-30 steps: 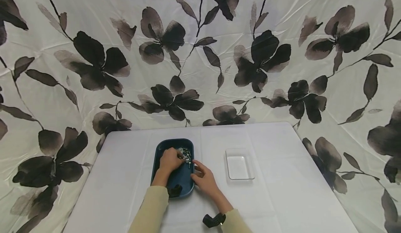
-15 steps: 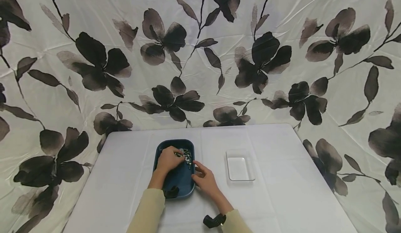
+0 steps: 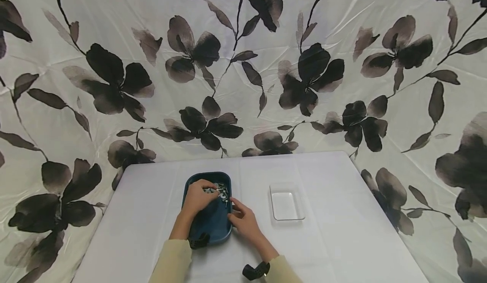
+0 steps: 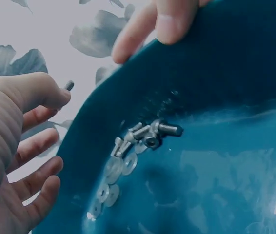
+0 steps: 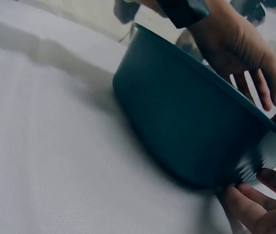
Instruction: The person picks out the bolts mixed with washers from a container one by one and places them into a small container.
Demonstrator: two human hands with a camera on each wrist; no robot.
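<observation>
A blue oblong tray (image 3: 214, 226) stands on the table, with metal bolts (image 4: 150, 131) and clear and pale washers (image 4: 112, 168) gathered along one end wall. My left hand (image 3: 198, 198) is over the tray's far half; its thumb and forefinger pinch a small bolt (image 4: 69, 86), whose threaded tip sticks out, while the other fingers are loosely bent. At the tray's right side, my right hand (image 3: 245, 221) holds the wall: a fingertip (image 4: 169, 29) laps over the rim and other fingers (image 5: 247, 204) sit low against the outside.
To the right of the tray is a clear, shallow rectangular box (image 3: 287, 204) on the white table (image 3: 342, 249). A floral cloth (image 3: 266, 84) hangs behind the table's far edge. Both wrists wear black bands.
My left hand has drawn back slightly left from the pile of hardware and lifted a little. The right hand stays at the tray's side; the head view has shifted slightly.
</observation>
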